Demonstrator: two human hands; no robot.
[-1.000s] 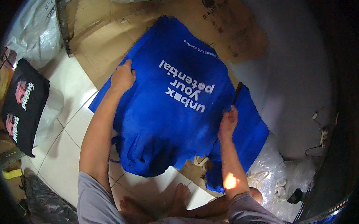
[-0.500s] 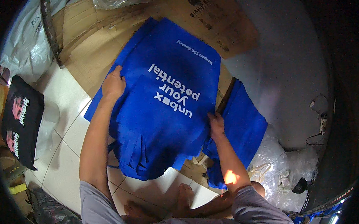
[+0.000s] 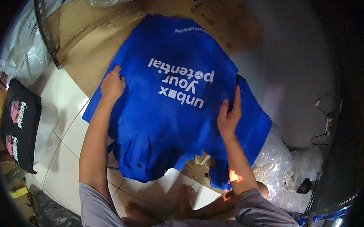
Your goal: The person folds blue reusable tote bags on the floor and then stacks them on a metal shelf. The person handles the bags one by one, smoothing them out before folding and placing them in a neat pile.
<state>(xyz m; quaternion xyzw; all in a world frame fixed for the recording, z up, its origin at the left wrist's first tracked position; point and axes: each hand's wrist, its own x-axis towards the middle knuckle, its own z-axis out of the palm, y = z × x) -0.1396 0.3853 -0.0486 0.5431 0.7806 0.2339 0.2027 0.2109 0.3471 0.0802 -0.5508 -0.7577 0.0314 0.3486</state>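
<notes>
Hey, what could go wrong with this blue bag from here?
The right hand has its thumb and forefinger spread near the right side of the blue bag, so that side might slip. The blue fabric at the right meets the bag in view and matches its colour, so both could get dragged together. The bag's lower end is bunched into folds, which might crease.

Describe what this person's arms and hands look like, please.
The left hand and right hand are bare, with no gloves or watch visible. Short grey sleeves leave the forearms uncovered. A bright patch of light marks the right one.
</notes>
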